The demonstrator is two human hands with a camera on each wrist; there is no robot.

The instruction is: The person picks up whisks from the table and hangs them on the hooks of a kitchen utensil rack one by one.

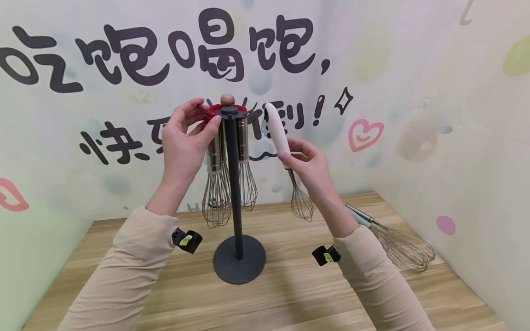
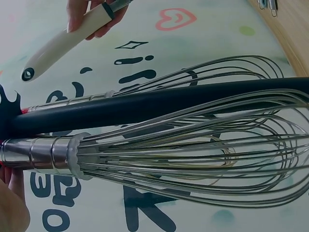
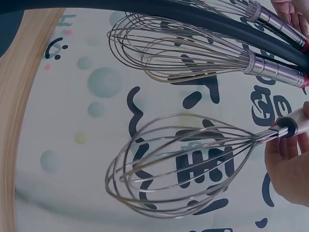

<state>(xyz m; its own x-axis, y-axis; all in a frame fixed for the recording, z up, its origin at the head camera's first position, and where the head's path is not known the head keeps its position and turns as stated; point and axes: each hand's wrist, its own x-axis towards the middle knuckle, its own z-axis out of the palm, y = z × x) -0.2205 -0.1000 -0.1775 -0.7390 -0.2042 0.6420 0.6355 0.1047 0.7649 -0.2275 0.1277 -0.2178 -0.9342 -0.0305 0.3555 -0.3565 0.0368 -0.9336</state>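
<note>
Your left hand [image 1: 184, 138] pinches the rack [image 1: 234, 188] near its top, your right hand [image 1: 310, 168] the white-handled whisk [image 1: 276, 128]; a slack grip could drop it by the tabletop [image 1: 178, 285]'s back edge

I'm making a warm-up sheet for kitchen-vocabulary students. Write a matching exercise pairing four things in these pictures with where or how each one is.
Things:
1. White-handled whisk
2. Light-blue handle
3. Brown ball
4. Dark round base

Places or states:
A. At the top of the stand
B. Lying on the table beside a shiny metal handle
C. At the foot of the stand
D. Held in the air, wires pointing down in the head view

Right pairs: 1-D, 2-B, 3-A, 4-C
</note>
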